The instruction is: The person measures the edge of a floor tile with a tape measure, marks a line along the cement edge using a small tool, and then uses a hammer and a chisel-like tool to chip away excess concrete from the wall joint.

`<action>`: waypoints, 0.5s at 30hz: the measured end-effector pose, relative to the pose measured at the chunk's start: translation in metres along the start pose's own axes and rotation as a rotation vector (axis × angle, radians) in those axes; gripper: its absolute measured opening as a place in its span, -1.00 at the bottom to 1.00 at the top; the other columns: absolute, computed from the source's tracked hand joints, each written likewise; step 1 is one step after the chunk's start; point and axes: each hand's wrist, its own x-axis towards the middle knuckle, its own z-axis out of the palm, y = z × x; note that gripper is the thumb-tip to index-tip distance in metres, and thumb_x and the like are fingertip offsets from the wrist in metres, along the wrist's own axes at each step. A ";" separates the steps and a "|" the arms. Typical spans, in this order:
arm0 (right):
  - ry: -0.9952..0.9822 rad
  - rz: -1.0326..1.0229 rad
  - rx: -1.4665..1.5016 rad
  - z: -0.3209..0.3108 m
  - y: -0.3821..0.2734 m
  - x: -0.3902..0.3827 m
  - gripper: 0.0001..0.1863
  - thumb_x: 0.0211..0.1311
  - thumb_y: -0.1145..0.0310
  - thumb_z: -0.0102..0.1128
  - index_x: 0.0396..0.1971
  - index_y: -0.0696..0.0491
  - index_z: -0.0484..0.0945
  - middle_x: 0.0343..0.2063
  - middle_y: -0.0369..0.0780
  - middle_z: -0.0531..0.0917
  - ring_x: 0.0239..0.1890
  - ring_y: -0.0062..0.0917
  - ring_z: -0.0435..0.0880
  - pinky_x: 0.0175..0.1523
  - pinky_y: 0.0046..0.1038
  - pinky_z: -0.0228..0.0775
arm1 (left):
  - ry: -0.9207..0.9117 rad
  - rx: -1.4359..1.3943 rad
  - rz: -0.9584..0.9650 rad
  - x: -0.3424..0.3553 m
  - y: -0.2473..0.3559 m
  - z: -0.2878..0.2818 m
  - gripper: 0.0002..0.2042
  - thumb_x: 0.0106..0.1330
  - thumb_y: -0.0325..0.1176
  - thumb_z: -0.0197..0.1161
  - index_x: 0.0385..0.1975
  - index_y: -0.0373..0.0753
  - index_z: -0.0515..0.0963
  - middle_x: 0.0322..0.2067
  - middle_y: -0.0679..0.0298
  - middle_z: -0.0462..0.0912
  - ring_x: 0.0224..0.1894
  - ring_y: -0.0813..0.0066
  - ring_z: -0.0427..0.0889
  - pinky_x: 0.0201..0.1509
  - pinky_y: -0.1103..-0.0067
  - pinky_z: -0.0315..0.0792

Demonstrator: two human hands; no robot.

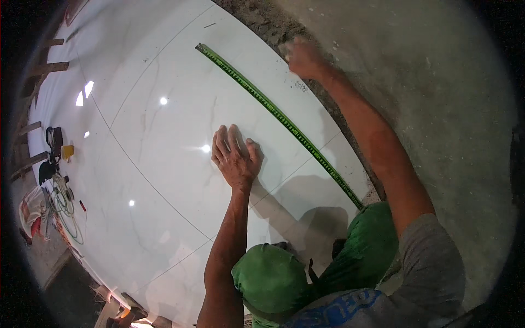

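White marble-look floor tiles [180,98] spread out before me, with thin joint lines between them. My left hand [238,161] rests palm down on a tile, its fingers stretched and somewhat apart. At the tiles' right edge is my right hand [306,59], slightly blurred, with its fingers curled in; whatever may be inside them is hidden. Between my hands a green tape measure [273,109] lies extended across the tiles. Its hooked tip is at the far end, and its near end reaches my green-clad knee, where the case does not show.
A strip of loose dark soil or mortar [262,19] borders the tiles, with grey concrete floor [426,82] beyond. At the left lie a coiled pale cable [63,202], a dark power tool [54,142], a yellow piece [67,152] and a small red object [82,205].
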 end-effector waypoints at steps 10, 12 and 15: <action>0.101 0.057 0.185 0.002 0.018 -0.092 -0.52 0.34 0.31 0.18 0.20 0.23 0.50 0.11 0.13 0.52 0.17 0.05 0.53 0.26 -0.04 0.41 | 0.001 -0.008 -0.017 0.000 0.004 0.003 -0.46 0.31 -0.15 0.15 0.30 -0.14 0.44 0.37 0.13 0.34 0.47 0.06 0.20 0.51 0.14 0.09; 0.005 0.039 0.172 0.012 0.014 -0.079 -0.47 0.34 0.30 0.19 0.26 0.20 0.48 0.22 0.14 0.49 0.28 0.07 0.46 0.32 -0.07 0.37 | 0.023 -0.007 -0.011 0.000 0.002 0.001 -0.46 0.31 -0.16 0.16 0.30 -0.14 0.45 0.37 0.14 0.34 0.47 0.07 0.21 0.51 0.13 0.09; 0.030 0.143 0.210 0.014 0.024 -0.027 -0.47 0.32 0.33 0.19 0.26 0.20 0.48 0.23 0.16 0.47 0.31 0.05 0.44 0.35 -0.06 0.34 | -0.006 0.003 -0.029 0.000 0.008 0.003 -0.47 0.29 -0.18 0.19 0.29 -0.14 0.45 0.36 0.13 0.35 0.46 0.05 0.22 0.50 0.13 0.11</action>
